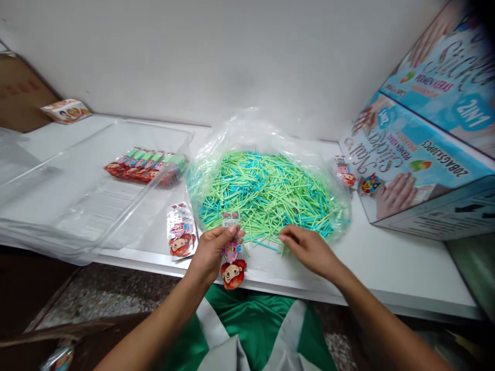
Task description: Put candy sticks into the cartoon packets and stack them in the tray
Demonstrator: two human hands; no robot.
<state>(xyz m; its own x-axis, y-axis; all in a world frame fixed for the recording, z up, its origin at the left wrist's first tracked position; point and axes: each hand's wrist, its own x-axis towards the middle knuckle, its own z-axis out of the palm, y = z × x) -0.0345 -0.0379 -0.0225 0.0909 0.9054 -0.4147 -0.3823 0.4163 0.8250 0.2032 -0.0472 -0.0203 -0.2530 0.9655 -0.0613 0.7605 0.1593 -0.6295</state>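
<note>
My left hand (216, 247) pinches a small printed pouch (233, 270) with a red-haired cartoon figure, hanging over the table's front edge. My right hand (309, 250) is closed with its fingertips together at the front of the pile; whether a stick is between them I cannot make out. Between and beyond both hands lies a heap of thin green and blue plastic sticks (266, 190) in an open clear plastic bag (247, 123). A stack of similar flat pouches (181, 242) rests on the table left of my left hand.
At left, a clear plastic bin (96, 216) holds a row of filled pouches (145, 166). Large blue printed cartons (425, 149) stand at right, with another pouch (345, 171) beside them. A small box (65, 111) and a brown carton (23, 95) sit at the far left.
</note>
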